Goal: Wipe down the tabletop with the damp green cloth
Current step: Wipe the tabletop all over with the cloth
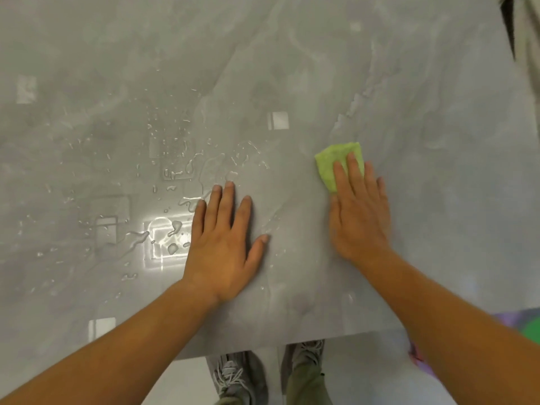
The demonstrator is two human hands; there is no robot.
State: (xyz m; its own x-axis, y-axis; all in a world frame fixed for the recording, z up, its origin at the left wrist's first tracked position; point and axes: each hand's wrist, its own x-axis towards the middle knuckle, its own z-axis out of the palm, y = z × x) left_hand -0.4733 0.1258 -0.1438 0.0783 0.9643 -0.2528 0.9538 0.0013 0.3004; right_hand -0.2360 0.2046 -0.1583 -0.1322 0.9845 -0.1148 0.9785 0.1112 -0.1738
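A glossy grey marble-pattern tabletop (292,68) fills the view. A folded light green cloth (331,160) lies flat on it right of centre. My right hand (361,211) presses down on the cloth's near half with flat fingers, so part of the cloth is hidden under them. My left hand (225,244) rests palm-down on the bare table to the left, fingers spread, holding nothing. Water droplets and small puddles (172,171) cover the surface left of and beyond my left hand.
The table's near edge (277,344) runs just above my grey shoes (236,378) on a pale floor. A purple and green object (420,361) shows below the table at lower right. Another person's clothing (523,33) stands at the top right corner.
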